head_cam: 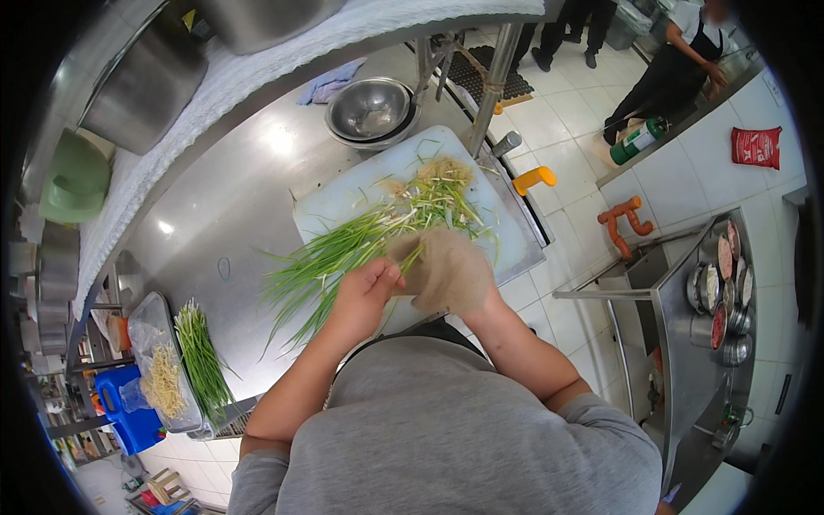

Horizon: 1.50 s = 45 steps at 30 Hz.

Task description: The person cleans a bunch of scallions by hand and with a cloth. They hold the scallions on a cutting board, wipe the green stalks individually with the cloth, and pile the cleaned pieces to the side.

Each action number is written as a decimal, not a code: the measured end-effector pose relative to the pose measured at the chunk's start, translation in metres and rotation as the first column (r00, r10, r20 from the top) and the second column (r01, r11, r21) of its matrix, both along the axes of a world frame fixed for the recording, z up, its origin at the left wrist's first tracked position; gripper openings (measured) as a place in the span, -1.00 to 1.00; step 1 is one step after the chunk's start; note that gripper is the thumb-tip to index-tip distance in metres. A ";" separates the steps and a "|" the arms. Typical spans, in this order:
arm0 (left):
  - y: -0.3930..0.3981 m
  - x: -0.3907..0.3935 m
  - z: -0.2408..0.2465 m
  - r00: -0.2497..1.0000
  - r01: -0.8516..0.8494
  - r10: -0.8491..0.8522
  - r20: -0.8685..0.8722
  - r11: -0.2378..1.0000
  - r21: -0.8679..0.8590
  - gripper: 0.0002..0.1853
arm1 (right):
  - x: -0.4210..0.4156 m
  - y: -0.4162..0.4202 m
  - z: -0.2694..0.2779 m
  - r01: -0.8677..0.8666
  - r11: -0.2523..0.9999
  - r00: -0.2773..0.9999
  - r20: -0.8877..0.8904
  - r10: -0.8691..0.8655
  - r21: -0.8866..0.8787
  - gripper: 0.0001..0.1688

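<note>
My left hand [373, 290] grips a few thin green stalks between thumb and fingers, just off the near edge of a white cutting board [515, 238]. Beside it my right hand [447, 270] is blurred by motion, so its fingers and anything between them cannot be made out. Loose long green scallions or chives [328, 248] lie across the board and over its left edge. Short trimmings and pale, root-like bits [444, 177] are heaped at the board's far right. A neat bundle of the same greens [199, 360] rests at the table's left end.
Nested steel bowls [370, 109] and a bluish cloth [335, 80] sit behind the board. Bean sprouts [166, 380] lie in a metal tray [161, 315] at left. A shelf with large pots [148, 77] overhangs the steel table [225, 212]. Several people stand at upper right.
</note>
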<state>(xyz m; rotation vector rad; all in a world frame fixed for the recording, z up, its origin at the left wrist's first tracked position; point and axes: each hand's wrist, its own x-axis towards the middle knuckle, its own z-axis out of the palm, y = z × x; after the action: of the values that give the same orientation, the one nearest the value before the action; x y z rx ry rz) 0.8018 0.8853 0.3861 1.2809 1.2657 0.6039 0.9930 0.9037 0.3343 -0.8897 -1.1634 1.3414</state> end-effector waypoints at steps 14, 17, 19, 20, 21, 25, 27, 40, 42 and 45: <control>-0.014 -0.021 0.005 0.993 -0.049 0.055 0.100 0.997 -0.058 -0.75 | -0.029 -0.002 0.024 -0.151 0.955 0.988 0.004 0.157 -0.254 -0.83; -0.016 -0.006 0.015 0.989 -0.061 0.072 0.133 0.994 -0.085 -0.76 | -0.035 -0.005 0.033 -0.155 0.956 0.988 -0.024 0.154 -0.248 -0.86; -0.016 -0.005 0.014 0.983 -0.075 0.085 0.164 0.995 -0.069 -0.75 | -0.036 -0.006 0.033 -0.154 0.965 0.986 0.028 0.164 -0.211 -0.87; -0.016 -0.007 0.005 0.983 -0.072 0.077 0.166 0.997 -0.039 -0.74 | -0.037 -0.006 0.033 -0.155 0.969 0.984 0.054 0.168 -0.192 -0.87; -0.015 -0.008 0.000 0.984 -0.066 0.067 0.168 0.998 -0.008 -0.73 | -0.036 -0.006 0.032 -0.117 0.990 0.973 0.189 0.131 -0.084 -0.87; -0.015 -0.015 -0.003 0.963 -0.063 0.083 0.258 0.995 -0.084 -0.72 | -0.035 -0.006 0.034 -0.112 0.950 0.849 0.525 -0.061 0.292 -0.89; -0.016 -0.015 0.002 0.964 -0.066 0.086 0.250 0.994 -0.084 -0.71 | -0.034 -0.007 0.036 -0.137 0.912 0.790 0.598 -0.135 0.387 -0.90; -0.017 -0.023 0.007 0.980 -0.179 0.172 0.095 0.982 0.066 -0.72 | -0.005 -0.003 0.023 0.008 0.991 0.993 0.115 0.008 -0.133 -0.88; -0.017 -0.022 0.009 0.981 -0.180 0.173 0.086 0.980 0.081 -0.72 | 0.008 0.018 0.012 0.134 0.988 0.952 0.287 -0.105 -0.082 -0.87; -0.018 -0.021 0.009 0.989 -0.125 0.136 -0.050 0.976 0.178 -0.72 | 0.018 0.041 -0.018 0.228 0.921 0.554 0.736 -0.390 0.316 -0.85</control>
<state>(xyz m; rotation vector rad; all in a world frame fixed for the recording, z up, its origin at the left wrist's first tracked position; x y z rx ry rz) 0.7809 0.8670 0.3951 1.3763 1.3801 0.7881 1.0114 0.9447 0.3165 -1.5519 -1.6599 0.4814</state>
